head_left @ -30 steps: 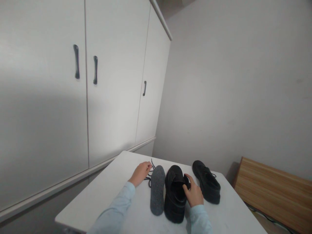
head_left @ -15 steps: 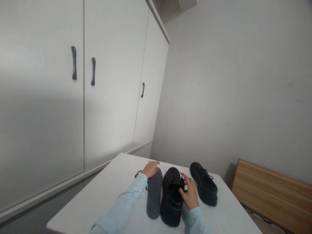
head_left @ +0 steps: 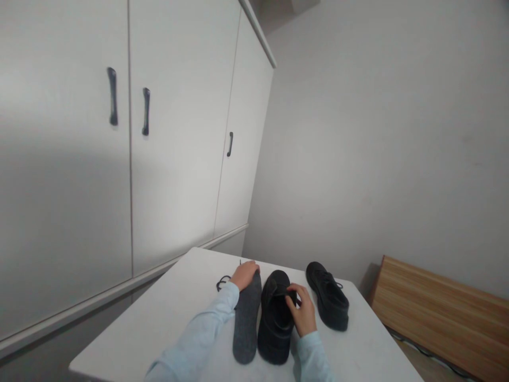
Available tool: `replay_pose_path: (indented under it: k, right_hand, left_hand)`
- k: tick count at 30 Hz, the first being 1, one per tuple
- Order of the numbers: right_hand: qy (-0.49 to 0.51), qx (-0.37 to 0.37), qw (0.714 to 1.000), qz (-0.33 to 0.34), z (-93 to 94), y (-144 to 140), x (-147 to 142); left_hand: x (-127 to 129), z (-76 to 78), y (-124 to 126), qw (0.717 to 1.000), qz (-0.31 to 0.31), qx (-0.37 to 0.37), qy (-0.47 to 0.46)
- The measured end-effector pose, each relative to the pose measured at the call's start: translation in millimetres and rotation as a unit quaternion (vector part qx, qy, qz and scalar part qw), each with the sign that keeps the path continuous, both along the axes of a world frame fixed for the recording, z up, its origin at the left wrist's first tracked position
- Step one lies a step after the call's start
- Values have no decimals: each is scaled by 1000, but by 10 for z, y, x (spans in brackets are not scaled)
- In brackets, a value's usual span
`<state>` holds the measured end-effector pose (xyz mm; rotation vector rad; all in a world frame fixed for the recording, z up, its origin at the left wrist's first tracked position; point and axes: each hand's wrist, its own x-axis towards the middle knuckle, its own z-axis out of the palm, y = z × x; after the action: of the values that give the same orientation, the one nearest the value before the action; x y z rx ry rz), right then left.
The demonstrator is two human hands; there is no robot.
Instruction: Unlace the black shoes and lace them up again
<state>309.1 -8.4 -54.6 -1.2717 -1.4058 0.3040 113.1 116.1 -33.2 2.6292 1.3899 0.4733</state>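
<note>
A grey felt-like insole [head_left: 246, 323] lies lengthwise on the white table [head_left: 175, 313], just left of an unlaced black shoe [head_left: 274, 339]. My left hand [head_left: 245, 274] is closed over the insole's far end, its fingertips partly hidden. Beside it, a loose black shoelace [head_left: 221, 281] rests near the wrist. With thumb and fingers pinched together, my right hand [head_left: 302, 309] grips the right edge of the black shoe's opening. The shoe's toe points away from me and its inside looks dark. A second black shoe [head_left: 328, 297], laced, stands farther right.
White cupboard doors [head_left: 178, 132] with dark handles rise behind the table on the left. A grey wall [head_left: 358, 148] stands behind. Right of the table is a wood-grain panel [head_left: 437, 313], with cables on the floor below it.
My left fingers, stretched out before, have curled down over the insole's far end, and its near end has shifted slightly towards me. My right thumb and fingers have closed on the shoe's edge.
</note>
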Motion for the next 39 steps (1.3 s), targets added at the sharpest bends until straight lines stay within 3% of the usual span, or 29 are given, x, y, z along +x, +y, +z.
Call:
replay_pose_path:
  k: [4,9,15,18,22,27,33,39]
  right_hand:
    - [7,6,1000,-8,-21,18,-18]
    - [19,19,1000,-3,-79,72,-64]
    - [12,30,999,-9,-81,91,-178]
    - [7,37,999,-10,-76,83,-213]
    - [9,41,999,1,-102,81,-214]
    - [23,47,998,27,-148,91,-191]
    - [43,38,998,30,-93,68,-195]
    - [54,21,998,32,-21,25,-209]
  left_hand:
    - [-118,278,-30,997,-65,-26,-20]
    - [-360,736,-149,987,-145,-54,-52]
    - [-579,1293,-457,941,-260,-138,-165]
    - [-518,1445,-619,926,-289,-153,-189]
    - [-256,1378,-783,931,-309,-111,-157]
    - [37,1069,-915,948,-293,-53,-115]
    - [129,739,-934,951,-298,79,19]
    - [153,689,-980,950,-274,126,84]
